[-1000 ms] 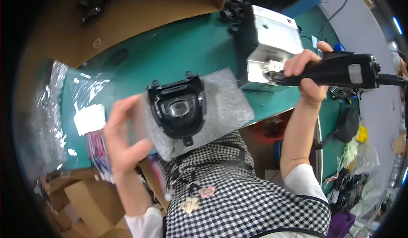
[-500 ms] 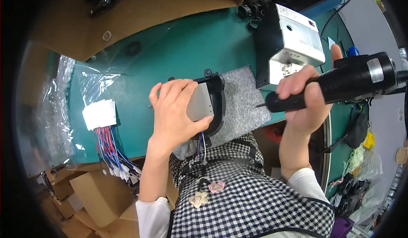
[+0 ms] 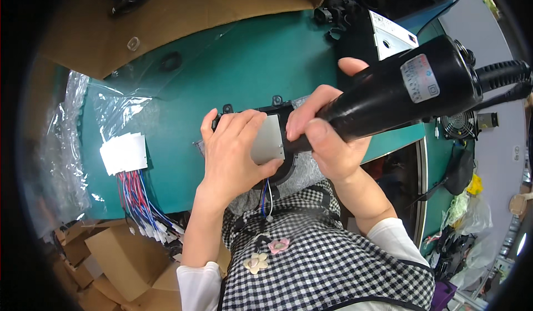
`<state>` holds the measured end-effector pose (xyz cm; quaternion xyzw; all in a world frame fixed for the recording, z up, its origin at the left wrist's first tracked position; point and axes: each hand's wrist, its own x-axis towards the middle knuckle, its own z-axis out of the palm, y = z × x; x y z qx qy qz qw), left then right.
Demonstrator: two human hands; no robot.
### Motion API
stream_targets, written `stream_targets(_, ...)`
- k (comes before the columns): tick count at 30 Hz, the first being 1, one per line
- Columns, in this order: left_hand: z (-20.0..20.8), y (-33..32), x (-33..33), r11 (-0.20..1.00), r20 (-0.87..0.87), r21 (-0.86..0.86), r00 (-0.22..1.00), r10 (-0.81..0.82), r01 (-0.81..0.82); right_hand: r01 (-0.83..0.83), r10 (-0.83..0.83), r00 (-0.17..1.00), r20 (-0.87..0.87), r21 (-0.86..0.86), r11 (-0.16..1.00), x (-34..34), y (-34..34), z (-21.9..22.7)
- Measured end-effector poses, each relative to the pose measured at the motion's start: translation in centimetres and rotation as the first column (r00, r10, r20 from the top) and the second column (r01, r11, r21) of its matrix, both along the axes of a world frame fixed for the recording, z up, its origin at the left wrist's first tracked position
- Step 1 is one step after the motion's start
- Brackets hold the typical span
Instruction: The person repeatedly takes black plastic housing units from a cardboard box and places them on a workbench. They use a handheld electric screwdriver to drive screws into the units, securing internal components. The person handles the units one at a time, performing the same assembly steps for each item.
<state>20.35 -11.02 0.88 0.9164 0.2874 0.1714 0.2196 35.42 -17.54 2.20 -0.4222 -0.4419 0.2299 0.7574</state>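
My left hand (image 3: 234, 153) spans a pale grey flat panel (image 3: 271, 136), its fingers over the far part and its thumb on the near edge. The panel lies in a black plastic housing (image 3: 287, 173) with small tabs. Blue and white wires (image 3: 265, 200) hang from the housing's near side toward my apron. In my right hand (image 3: 336, 150) is a black electric screwdriver (image 3: 383, 103), with fingers wrapped around its front end. Its nose is at the panel's right edge; the bit's tip is hidden. Under the housing lies a grey felt mat (image 3: 311, 169).
On the left, several white panels (image 3: 125, 153) lie stacked with red and blue wires (image 3: 141, 202) trailing over the table edge. Clear plastic bags (image 3: 78, 139) are beside them. An open cardboard box (image 3: 222, 0) stands behind. A white and black machine (image 3: 391, 36) is partly covered by the screwdriver.
My right hand has brought the screwdriver leftward, from over the mat's right side to the panel's right edge. My left hand keeps its hold on the panel.
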Motion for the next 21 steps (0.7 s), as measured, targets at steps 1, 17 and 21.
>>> stream_targets(1, 0.0, 0.0, 0.0, 1.000, 0.000, -0.003, 1.000, -0.001, 0.001, 0.002, -0.002, 1.000, 0.011, 0.000, 1.000, 0.0, 0.1, -0.1)
stream_targets(17, -1.8, -0.3, -0.7, 0.997, -0.051, 0.075, 0.999, -0.009, 0.013, 0.231, -0.209, 0.972, -0.109, 0.281, 0.931, 3.1, -3.0, 3.0)
stream_targets(21, -2.3, 0.1, -0.5, 0.994, -0.066, 0.094, 0.996, -0.057, 0.063, 0.509, -0.538, 0.842, 0.025, 0.291, 0.810, 9.7, -6.6, 4.8)
